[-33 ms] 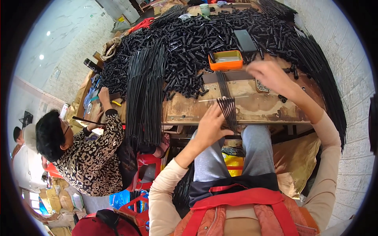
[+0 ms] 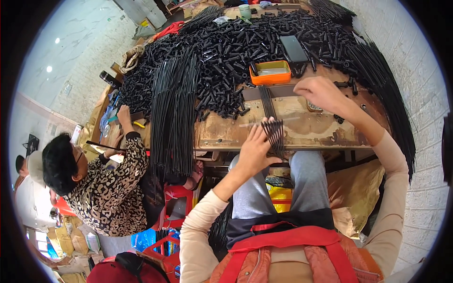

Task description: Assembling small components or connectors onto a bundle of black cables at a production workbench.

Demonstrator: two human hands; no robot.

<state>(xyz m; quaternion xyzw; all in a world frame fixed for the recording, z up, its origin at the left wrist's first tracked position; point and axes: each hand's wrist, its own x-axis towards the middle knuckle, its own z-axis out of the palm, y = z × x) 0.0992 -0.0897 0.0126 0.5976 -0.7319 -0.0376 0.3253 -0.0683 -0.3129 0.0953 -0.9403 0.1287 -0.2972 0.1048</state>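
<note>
My left hand (image 2: 255, 148) lies over the near edge of the table, fingers stretched out and thumb apart. Its fingertips touch the side of a bundle of thin black rods (image 2: 274, 134), which fan out and cross near the table edge. A narrow pale strip (image 2: 289, 119), blurred, lies across the bundle at the fingertips. Above the right part of the table is my right hand (image 2: 323, 98), fingers curled and pressed together; anything pinched in them is too small to make out. Beneath it, a small tin (image 2: 313, 106) of tiny metal pieces is partly hidden.
Black tube-shaped parts (image 2: 226, 61) are heaped over the table (image 2: 219, 134). An orange box (image 2: 271, 78) and a dark phone (image 2: 293, 49) sit at the back. Long rods (image 2: 173, 113) overhang the edge at left. A co-worker (image 2: 111, 188) sits at left; a wall stands right.
My right hand has shifted slightly left and down. The pale strip has tilted and blurred, and the fanned rods have moved a little under my left hand.
</note>
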